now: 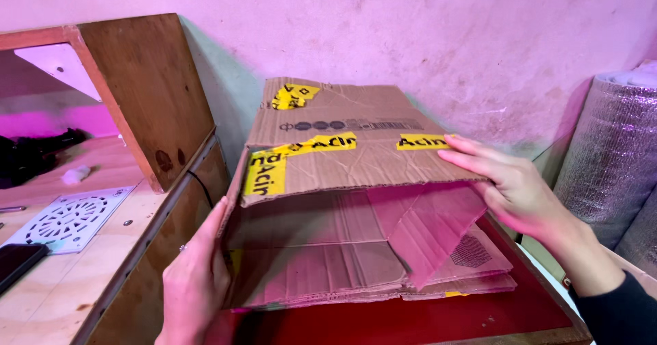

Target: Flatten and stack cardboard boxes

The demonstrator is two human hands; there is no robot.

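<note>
While held on both sides, still only half opened: cardboard box (342, 201) lying on its side on a red surface (424, 317), mouth facing the camera, inside apparently empty. Nearest, left hand (195, 283) flat against the box's left wall, fingers pressed together and pointing up, thumb side not clear. Right hand (513, 187) at the upper right edge, fingers (465, 159) stretched out and slightly spread over the top panel, lifting or steadying it. Judged from this: box raised into shape, flaps not yet squared or closed; one inner flap hanging down loose at the right. Worn, creased brown board, patched with strips of yellow tape (267, 170). Beyond, a wooden bench (102, 249) at left, a silver foil roll (616, 146) at right, a pink wall (410, 30) behind.
</note>
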